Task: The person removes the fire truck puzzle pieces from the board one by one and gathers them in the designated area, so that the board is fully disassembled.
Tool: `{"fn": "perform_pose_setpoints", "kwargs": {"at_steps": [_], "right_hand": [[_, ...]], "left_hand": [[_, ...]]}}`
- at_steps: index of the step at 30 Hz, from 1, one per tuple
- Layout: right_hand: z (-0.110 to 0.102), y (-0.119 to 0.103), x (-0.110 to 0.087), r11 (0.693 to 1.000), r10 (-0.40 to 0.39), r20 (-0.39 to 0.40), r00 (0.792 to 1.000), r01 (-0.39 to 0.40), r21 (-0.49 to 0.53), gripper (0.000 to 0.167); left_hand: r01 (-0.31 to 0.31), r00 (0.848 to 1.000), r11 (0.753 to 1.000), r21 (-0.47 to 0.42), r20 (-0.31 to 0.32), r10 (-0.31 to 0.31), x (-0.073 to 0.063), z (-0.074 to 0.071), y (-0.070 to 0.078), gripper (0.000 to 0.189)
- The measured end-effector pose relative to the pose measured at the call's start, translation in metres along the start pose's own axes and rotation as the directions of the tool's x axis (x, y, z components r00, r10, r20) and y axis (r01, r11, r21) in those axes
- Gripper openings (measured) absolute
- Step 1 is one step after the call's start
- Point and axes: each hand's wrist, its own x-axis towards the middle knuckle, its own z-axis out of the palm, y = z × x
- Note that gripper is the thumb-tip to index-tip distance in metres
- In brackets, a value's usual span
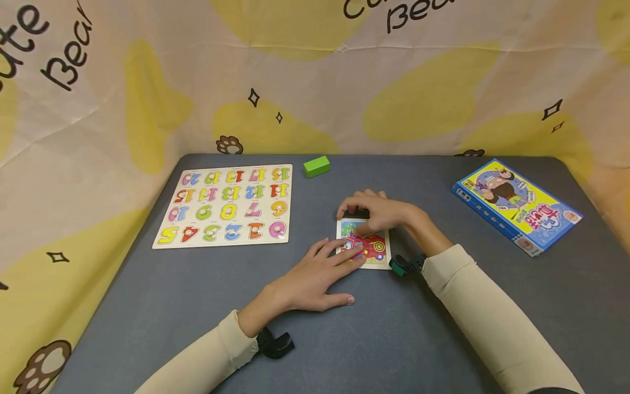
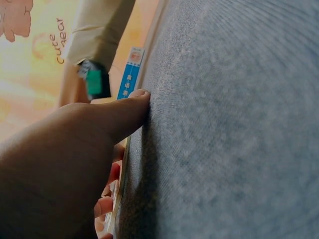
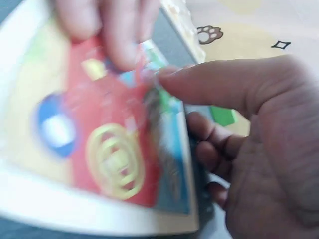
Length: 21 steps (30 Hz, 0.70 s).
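Note:
A small picture puzzle (image 1: pixel 376 262) with a pale frame lies flat on the table, showing a red vehicle with a yellow wheel (image 3: pixel 115 162). My left hand (image 1: pixel 315 280) rests on its left side, fingers spread and straight across the picture. The left thumb (image 2: pixel 132 107) stretches sideways, off the puzzle. From the far side my right hand (image 1: pixel 386 212) reaches over, its straight thumb (image 3: pixel 199 82) touching the upper part of the picture. The other right fingers bend loosely just beyond the far edge. In the right wrist view the picture is blurred, and my hands cover part of it.
A number board (image 1: pixel 223 205) with colourful digits lies at the left. Near the back edge sits a green block (image 1: pixel 317 166). A blue and yellow box (image 1: pixel 517 205) lies at the right. Behind the table hangs a patterned cloth (image 1: pixel 305 76).

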Motion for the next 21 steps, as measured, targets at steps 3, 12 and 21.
{"fn": "perform_pose_setpoints", "kwargs": {"at_steps": [3,12,21], "right_hand": [[0.006,0.004,-0.004,0.999,-0.038,-0.067,0.997,0.039,0.005,0.037],[0.014,0.008,-0.009,0.998,-0.054,-0.132,0.990,0.057,0.022,0.034],[0.021,0.019,-0.016,0.987,-0.098,-0.190,0.977,0.120,0.107,0.036]], "left_hand": [[0.001,1.000,1.000,0.000,0.000,-0.001,0.000,0.000,0.000,0.075],[0.007,1.000,1.000,-0.002,0.007,-0.007,0.000,0.000,0.000,0.076],[0.007,1.000,1.000,-0.001,0.011,-0.007,0.000,0.000,0.000,0.077]]}}
